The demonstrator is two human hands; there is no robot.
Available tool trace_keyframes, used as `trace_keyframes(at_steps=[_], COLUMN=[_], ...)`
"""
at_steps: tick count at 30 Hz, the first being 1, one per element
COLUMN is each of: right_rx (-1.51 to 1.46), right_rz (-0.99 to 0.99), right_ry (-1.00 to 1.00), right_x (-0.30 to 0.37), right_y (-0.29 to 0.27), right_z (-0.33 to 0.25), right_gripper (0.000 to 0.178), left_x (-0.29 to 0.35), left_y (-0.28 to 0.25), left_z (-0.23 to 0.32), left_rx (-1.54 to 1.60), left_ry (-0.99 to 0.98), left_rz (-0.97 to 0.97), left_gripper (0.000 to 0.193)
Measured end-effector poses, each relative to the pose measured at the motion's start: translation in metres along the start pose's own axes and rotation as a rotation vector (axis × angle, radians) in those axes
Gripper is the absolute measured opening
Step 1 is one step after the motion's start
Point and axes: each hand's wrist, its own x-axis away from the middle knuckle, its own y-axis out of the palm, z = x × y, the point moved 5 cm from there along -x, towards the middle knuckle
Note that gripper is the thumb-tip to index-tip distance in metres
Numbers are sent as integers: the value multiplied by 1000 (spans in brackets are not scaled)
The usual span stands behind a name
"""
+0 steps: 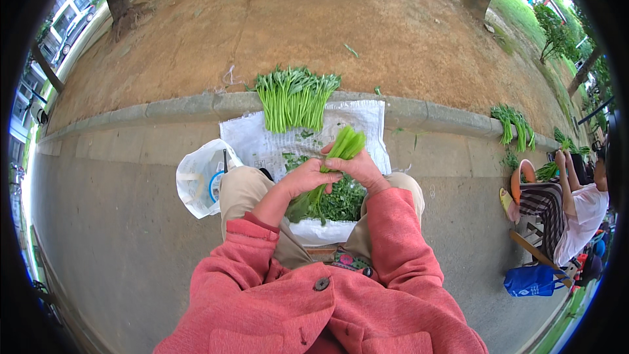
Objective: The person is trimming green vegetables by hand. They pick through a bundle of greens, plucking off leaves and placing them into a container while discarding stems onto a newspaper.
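As hands grip, greens btwn L/R

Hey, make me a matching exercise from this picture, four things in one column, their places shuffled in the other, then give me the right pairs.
Things
1. Small bunch of stalks
2. White plastic bag
3. Blue bag
4. Wide row of leafy stalks

Places
A. Near the seated person at the right
B. Across the white sack and curb
C. Gripped by the left hand and right hand
D. Beside the left knee

Pairs: 1-C, 2-D, 3-A, 4-B.
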Motion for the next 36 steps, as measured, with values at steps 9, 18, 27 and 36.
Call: trace_keyframes(at_steps=[9,18,27,36], right_rx=[-145,-225,-180,-11], right_rz=[196,-321,178,185], right_ry=[55,221,-113,-100], right_x=[-2,5,-14,-6], right_y=[-13,4,-5,-4], right_z=[9,-9,-1,25], right_gripper=[26,23,38,5], left_x=[-6,-15,-19,-8], left_y=[15,16,2,-56], left_z=[0,-6,-15,-3], left_rx=[-84,550,563,683], left_ry=[130,133,-23,132], left_rz=[163,-273,-39,438], left_gripper=[20,63,32,32])
